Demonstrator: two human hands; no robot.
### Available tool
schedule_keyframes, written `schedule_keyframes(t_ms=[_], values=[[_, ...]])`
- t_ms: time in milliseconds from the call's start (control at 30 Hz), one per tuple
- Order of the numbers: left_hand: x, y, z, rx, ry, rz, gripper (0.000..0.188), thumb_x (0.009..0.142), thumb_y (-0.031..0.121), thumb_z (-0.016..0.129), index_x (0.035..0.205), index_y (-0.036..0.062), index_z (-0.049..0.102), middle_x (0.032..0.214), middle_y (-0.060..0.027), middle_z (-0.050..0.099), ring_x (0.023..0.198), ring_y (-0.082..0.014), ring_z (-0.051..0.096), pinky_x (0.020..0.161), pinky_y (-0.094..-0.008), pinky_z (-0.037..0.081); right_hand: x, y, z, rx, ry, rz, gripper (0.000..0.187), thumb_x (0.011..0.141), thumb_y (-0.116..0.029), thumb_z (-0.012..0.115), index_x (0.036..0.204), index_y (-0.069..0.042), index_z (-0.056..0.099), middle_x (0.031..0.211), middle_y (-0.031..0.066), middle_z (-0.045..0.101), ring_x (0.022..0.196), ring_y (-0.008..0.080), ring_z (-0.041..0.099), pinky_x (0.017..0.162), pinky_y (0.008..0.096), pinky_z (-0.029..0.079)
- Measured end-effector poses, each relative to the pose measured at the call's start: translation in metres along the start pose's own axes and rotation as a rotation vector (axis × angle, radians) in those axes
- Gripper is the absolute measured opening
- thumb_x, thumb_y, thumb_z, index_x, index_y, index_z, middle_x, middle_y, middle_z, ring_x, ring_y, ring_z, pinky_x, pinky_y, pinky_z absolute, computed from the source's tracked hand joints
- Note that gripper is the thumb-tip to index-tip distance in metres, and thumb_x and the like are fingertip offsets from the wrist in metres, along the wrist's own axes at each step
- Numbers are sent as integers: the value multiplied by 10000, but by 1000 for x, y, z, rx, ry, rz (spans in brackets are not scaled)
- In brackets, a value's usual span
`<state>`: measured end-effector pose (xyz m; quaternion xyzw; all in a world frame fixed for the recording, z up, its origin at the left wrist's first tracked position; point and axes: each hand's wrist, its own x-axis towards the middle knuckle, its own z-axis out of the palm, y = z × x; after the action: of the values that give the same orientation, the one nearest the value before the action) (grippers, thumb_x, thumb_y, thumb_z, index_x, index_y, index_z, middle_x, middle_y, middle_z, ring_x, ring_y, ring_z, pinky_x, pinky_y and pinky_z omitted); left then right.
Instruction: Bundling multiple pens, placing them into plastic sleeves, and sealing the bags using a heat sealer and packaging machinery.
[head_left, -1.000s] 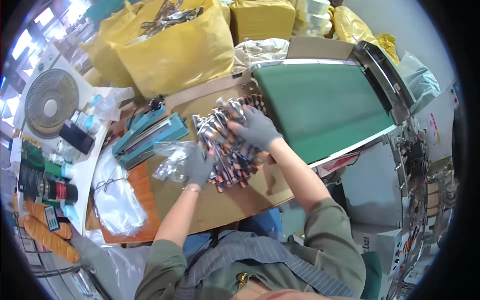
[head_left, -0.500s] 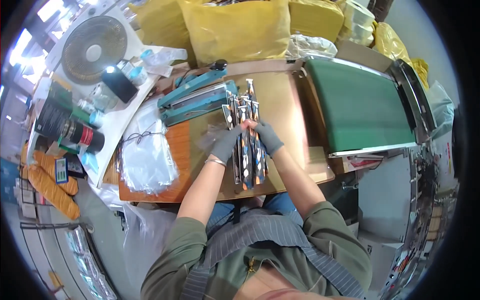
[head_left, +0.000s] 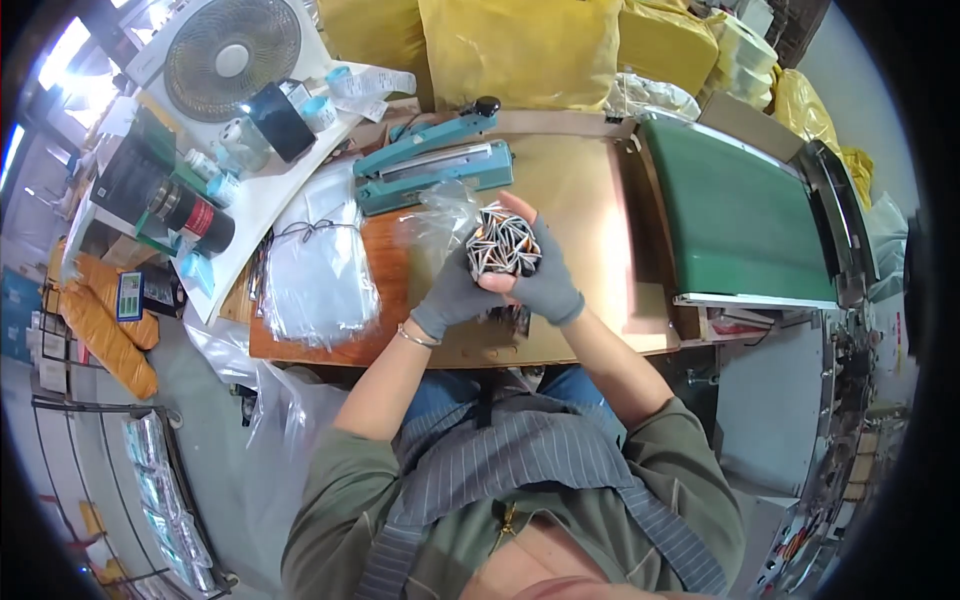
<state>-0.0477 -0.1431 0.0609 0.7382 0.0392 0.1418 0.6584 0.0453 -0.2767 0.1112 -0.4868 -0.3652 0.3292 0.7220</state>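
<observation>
Grips a bundle of slim sticks [head_left: 503, 240] between both hands, above the tabletop [head_left: 390, 270], with many pale and dark ends pointing upward. Wraps it from the left with the left hand [head_left: 448, 297] and from the right with the right hand [head_left: 553, 282], both gloved in grey with bare tips, with fingers [head_left: 518, 207] curled round the sides and grasping the sticks together. Shows a dark, blurred patch just below the hands, probably the lower part of the same bundle; cannot tell touching from hovering over the cardboard [head_left: 590, 200] there. Looks well along with gathering, judging by the tight, round shape; not yet let go, uneven across the top, and without a tie or wrapper in view. Has a crumpled clear bag [head_left: 437, 212] just left of the bundle, near the left hand. Has, farther left, a stack of flat clear bags [head_left: 318, 290] under a black cord [head_left: 308, 228], and behind, a blue-green sealer [head_left: 400, 192] with a raised lever. Includes, off to the right, a green belt [head_left: 740, 210].
</observation>
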Motion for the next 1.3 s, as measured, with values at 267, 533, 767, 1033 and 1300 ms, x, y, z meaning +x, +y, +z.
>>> schedule_keyframes(t_ms=[267,533,767,1033,1300], values=[[-53,2,48,-1038,-276,-269,859,603,530,776,1195,-12,470,1033,-160,606,949,-293,620,819,-409,533,1,-22,7,-131,-337,209,559,746,-206,723,1214,1,499,965,88,603,906,153,578,812,289,472],[-41,-32,-35,-751,265,-257,364,935,345,470,1075,29,584,842,-51,605,775,-118,595,697,-264,485,-29,41,-15,379,-271,378,482,784,-194,596,1213,12,514,874,114,622,854,208,609,764,304,492],[-65,79,40,917,167,547,216,861,157,572,1022,16,599,806,-68,651,656,-155,617,619,-275,490,-2,91,-22,533,-300,156,424,894,-302,529,1207,-19,492,956,107,622,816,189,626,781,294,520],[-171,-7,58,519,38,227,347,812,308,664,627,55,514,584,-128,529,520,-273,529,511,-331,422,-185,128,-13,657,-118,551,448,905,-307,515,1271,-49,482,1154,146,575,987,229,603,889,366,488],[-54,38,45,563,175,143,183,823,213,592,854,55,506,713,-126,524,674,-279,564,606,-394,432,-72,9,2,-1001,254,-211,115,773,-185,644,814,-82,611,697,125,615,643,313,620,573,380,483]])
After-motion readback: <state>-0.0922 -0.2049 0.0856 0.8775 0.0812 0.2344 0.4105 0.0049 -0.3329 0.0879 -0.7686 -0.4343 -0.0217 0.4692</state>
